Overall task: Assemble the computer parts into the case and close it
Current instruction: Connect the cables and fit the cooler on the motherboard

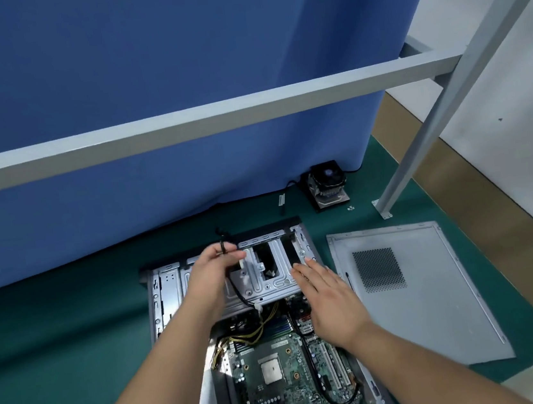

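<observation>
Head view, only one. Open computer case (166, 301) lying flat on green mat (57, 345), motherboard (279, 368) exposed in near half, bare CPU socket (271, 371) mid-board.

Left hand (211, 269) over far half of case, above grey drive cage (268, 279). Left fingers (231, 256) curled, pinching black cable (231, 283); cable end sticking up past fingertips, rest dropping below hand along cage toward white connector (259, 309) at cage's near edge. Yellow and black wire bundle (257, 329) just below that connector, over board.

Right hand (329, 298) flat, palm down, right of left hand. Right fingers (304, 272) straight and close together, tips at right end of drive cage; touching or hovering, can't tell. Holding nothing.

Grey side panel (438, 298) off case, flat on mat just right of right hand, vent mesh (379, 270) facing up. CPU cooler with fan (326, 184) well beyond fingertips, far right, against blue curtain (159, 80). Small loose connector (281, 200) left of cooler. Two small screws (350, 207) near cooler's right. Grey frame bar (198, 123) crossing above.
</observation>
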Tool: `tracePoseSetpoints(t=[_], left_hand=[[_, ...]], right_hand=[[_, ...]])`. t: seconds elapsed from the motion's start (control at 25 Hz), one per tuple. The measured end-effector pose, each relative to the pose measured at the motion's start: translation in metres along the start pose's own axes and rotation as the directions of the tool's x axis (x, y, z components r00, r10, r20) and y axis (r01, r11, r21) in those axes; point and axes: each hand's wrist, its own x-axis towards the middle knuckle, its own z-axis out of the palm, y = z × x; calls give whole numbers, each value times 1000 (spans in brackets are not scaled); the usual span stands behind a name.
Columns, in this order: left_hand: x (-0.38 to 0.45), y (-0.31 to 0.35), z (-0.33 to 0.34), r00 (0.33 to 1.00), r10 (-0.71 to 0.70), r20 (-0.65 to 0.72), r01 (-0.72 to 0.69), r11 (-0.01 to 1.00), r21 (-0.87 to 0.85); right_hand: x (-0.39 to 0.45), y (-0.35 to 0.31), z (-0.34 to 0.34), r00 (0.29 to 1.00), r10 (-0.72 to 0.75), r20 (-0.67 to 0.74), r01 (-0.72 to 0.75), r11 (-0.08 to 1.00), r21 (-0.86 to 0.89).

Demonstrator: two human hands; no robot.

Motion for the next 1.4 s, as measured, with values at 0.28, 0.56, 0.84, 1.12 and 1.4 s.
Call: tracePoseSetpoints(t=[0.28,0.56,0.84,1.12,1.4], left_hand=[[-12,17,-46,987,-141,80,160,926,-343],[-46,20,-53,999,0,41,19,897,-441],[-67,11,-51,996,-16,89,65,806,-589],[-65,10,-60,997,-41,59,68,802,-594],[-51,18,-83,990,-125,68,136,696,-705]], right_hand=[[-1,-1,2,1000,10,10,-9,999,-37],[30,-60,-34,1000,6,18,-11,962,272],[38,-141,-43,981,-42,191,-136,557,820],[41,-147,-49,962,-87,259,-196,438,877],[39,-143,-47,949,-17,316,-277,436,856]])
